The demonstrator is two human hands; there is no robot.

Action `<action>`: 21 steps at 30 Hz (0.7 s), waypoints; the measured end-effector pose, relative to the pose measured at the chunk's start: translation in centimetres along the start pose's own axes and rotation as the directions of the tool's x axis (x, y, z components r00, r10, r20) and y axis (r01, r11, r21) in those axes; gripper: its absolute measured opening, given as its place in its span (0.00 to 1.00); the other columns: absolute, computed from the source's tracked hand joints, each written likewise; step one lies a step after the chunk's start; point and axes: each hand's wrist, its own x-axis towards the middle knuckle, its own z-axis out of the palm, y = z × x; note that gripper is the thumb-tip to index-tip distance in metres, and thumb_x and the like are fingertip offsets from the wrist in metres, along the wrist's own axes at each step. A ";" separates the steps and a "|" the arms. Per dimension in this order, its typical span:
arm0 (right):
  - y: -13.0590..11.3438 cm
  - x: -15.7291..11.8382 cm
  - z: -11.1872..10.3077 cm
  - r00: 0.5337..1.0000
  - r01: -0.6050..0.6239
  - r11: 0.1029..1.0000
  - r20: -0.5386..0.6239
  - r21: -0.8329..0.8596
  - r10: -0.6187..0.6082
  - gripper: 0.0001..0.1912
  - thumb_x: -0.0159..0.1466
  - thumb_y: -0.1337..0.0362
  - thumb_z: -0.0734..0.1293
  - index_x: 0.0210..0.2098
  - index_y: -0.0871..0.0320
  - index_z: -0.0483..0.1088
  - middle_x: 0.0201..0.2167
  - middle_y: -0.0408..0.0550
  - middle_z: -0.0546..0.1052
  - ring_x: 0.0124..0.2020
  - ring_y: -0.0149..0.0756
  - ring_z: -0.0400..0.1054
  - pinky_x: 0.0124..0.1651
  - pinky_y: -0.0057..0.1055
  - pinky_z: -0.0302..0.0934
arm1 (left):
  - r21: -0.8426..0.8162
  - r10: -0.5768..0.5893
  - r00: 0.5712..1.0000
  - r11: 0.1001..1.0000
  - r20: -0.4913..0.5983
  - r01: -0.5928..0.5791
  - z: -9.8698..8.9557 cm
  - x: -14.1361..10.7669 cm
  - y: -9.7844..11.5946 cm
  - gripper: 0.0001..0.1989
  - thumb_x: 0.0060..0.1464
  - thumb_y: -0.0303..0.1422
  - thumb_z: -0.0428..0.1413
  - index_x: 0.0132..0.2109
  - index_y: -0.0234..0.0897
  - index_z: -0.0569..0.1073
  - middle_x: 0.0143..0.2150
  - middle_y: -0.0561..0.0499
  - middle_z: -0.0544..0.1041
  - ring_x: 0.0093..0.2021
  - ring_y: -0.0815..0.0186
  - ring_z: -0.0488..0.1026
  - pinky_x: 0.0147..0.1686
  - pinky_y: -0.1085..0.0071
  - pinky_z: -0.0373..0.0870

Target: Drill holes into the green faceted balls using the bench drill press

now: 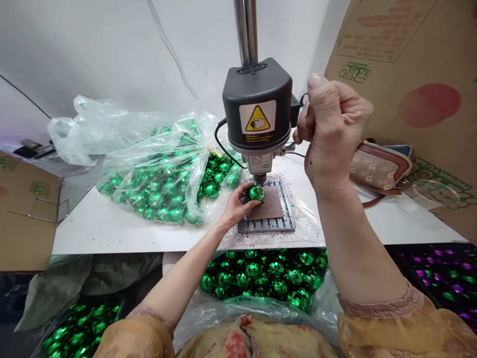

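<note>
Between the thumb and fingers of my left hand (239, 204) is a faceted green ball (256, 193), right under the chuck (260, 178) of a black bench drill press (257, 104). Whether the drill bit touches the ball I cannot tell. Beneath the ball lies a brown board (274, 203) on the slotted grey base plate (288, 221), sprinkled with dark shavings. My right hand (333, 117) is raised beside the drill head, its fingers closed round the feed lever (289, 148), whose grip is mostly hidden.
A clear plastic bag (149, 174) of green balls lies on the white table (85, 233) at left. More green balls (261, 276) fill a bag below the front edge. A purse (376, 166) and a cardboard box (406, 74) stand at right. Purple and green balls (447, 278) sit lower right.
</note>
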 end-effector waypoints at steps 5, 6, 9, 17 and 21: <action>0.0 0.0 0.0 1.000 -0.008 1.000 0.000 0.000 0.008 0.31 0.62 0.40 0.66 0.18 0.55 0.50 0.15 0.38 0.51 0.16 0.23 0.46 0.20 0.30 0.43 | 0.095 0.107 0.993 0.989 0.057 -0.112 0.3 0.0 0.5 0.27 0.51 0.36 0.67 0.58 0.41 0.73 0.54 0.45 0.79 0.56 0.56 0.75 0.60 0.55 0.69; -0.1 0.0 -0.1 1.000 0.000 1.000 0.001 0.011 0.000 0.31 0.62 0.41 0.66 0.18 0.55 0.50 0.15 0.38 0.51 0.16 0.22 0.46 0.20 0.30 0.43 | 0.105 0.130 0.990 0.985 0.058 -0.136 0.4 -0.1 0.6 0.27 0.51 0.36 0.67 0.57 0.41 0.74 0.55 0.45 0.79 0.57 0.56 0.75 0.61 0.55 0.68; -0.2 0.0 -0.1 1.000 0.019 0.998 0.007 0.055 -0.020 0.30 0.61 0.42 0.68 0.18 0.55 0.51 0.14 0.38 0.51 0.15 0.22 0.46 0.19 0.30 0.42 | 0.123 0.157 0.986 0.979 0.048 -0.162 0.9 -0.4 0.6 0.27 0.51 0.37 0.67 0.57 0.42 0.74 0.57 0.44 0.77 0.58 0.55 0.74 0.61 0.55 0.67; -0.2 -0.1 -0.1 1.000 -0.003 1.000 0.001 -0.005 0.003 0.32 0.62 0.40 0.66 0.18 0.55 0.50 0.15 0.38 0.51 0.16 0.22 0.46 0.19 0.29 0.43 | -0.111 0.062 0.992 0.991 -0.114 -0.075 2.8 -0.9 -1.2 0.33 0.49 0.42 0.70 0.58 0.40 0.68 0.55 0.43 0.76 0.55 0.57 0.75 0.58 0.57 0.71; -0.3 0.0 0.0 1.000 -0.002 1.000 0.015 -0.009 0.002 0.33 0.61 0.38 0.65 0.18 0.55 0.49 0.15 0.38 0.50 0.16 0.22 0.45 0.19 0.30 0.42 | -0.135 0.045 0.998 0.990 -0.040 -0.050 3.0 -1.1 -1.4 0.29 0.49 0.41 0.70 0.55 0.38 0.70 0.53 0.43 0.77 0.54 0.57 0.76 0.59 0.56 0.71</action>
